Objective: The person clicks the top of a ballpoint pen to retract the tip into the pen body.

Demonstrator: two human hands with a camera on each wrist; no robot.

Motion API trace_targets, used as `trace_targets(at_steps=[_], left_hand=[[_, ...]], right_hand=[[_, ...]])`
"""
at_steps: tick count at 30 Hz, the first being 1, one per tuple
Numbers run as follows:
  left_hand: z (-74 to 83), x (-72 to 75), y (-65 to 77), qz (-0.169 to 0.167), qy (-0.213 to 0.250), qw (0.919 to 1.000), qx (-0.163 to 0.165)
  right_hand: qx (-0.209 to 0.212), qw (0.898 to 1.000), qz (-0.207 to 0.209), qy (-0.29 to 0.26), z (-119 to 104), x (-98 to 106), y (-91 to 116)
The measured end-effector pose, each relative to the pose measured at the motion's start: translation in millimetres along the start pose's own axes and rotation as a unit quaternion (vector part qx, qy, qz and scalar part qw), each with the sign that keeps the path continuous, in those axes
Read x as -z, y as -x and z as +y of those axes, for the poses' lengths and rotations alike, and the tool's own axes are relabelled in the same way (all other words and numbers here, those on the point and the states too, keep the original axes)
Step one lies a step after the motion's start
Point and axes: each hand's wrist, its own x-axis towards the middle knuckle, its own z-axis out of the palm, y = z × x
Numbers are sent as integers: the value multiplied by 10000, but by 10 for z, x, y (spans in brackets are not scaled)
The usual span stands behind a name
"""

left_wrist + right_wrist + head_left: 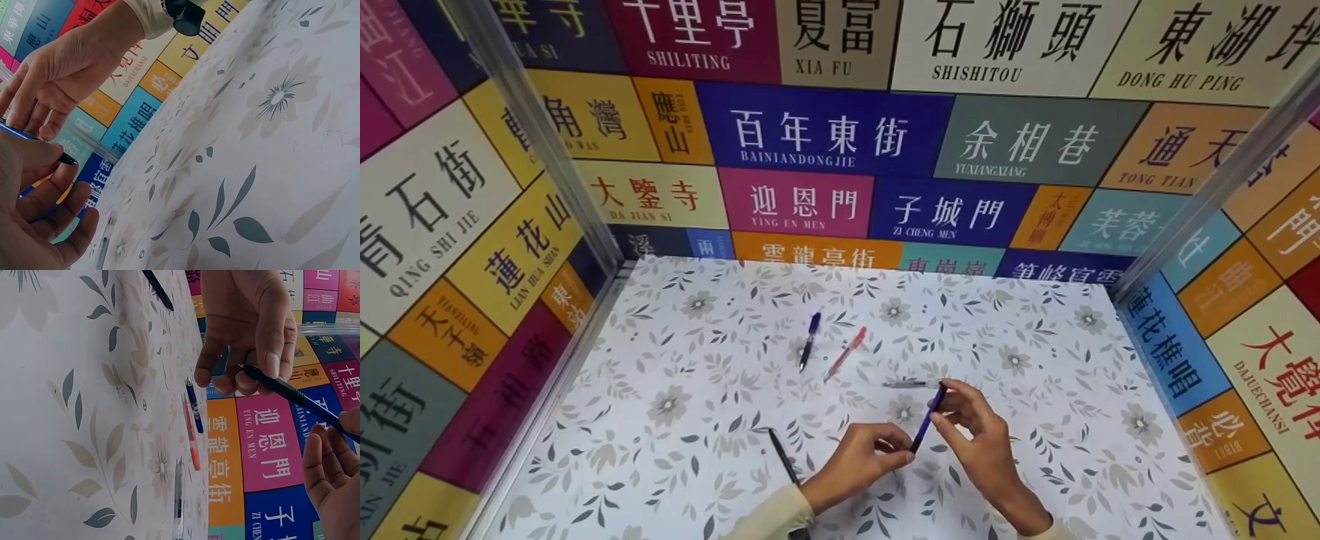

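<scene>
Above floral tabletop (727, 360), hands (855, 460) (981, 441) pinching a blue pen (928, 417), red pen (850, 348) only in head and right-wrist views

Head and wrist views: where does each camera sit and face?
Head: worn there, facing forward and down at the table; left hand, right hand, sleeves show.
Left wrist: worn there, facing the held pen; both hands show.
Right wrist: worn there, facing that pen; both hands show.
Head and right wrist share the red pen.

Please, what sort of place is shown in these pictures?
Probably a small booth for tabletop work: lettered walls on three sides, metallic corner posts, and a flower-patterned table with several pens lying on it.
</scene>
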Motion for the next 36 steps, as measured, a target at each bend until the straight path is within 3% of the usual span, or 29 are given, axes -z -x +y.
trace_targets(at_steps=[7, 19, 27, 36], left_hand=[[28, -33, 18, -53, 113, 9999, -116], [30, -67, 40, -71, 337, 9994, -72], [41, -82, 67, -68, 573, 9983, -66], [41, -87, 74, -52, 736, 9973, -12]], right_hand=[[235, 9995, -212, 79, -21, 2, -39], [292, 9965, -745, 257, -62, 47, -92], [109, 9940, -1068, -201, -103, 61, -111], [-105, 9916, -1135, -608, -122, 61, -123]])
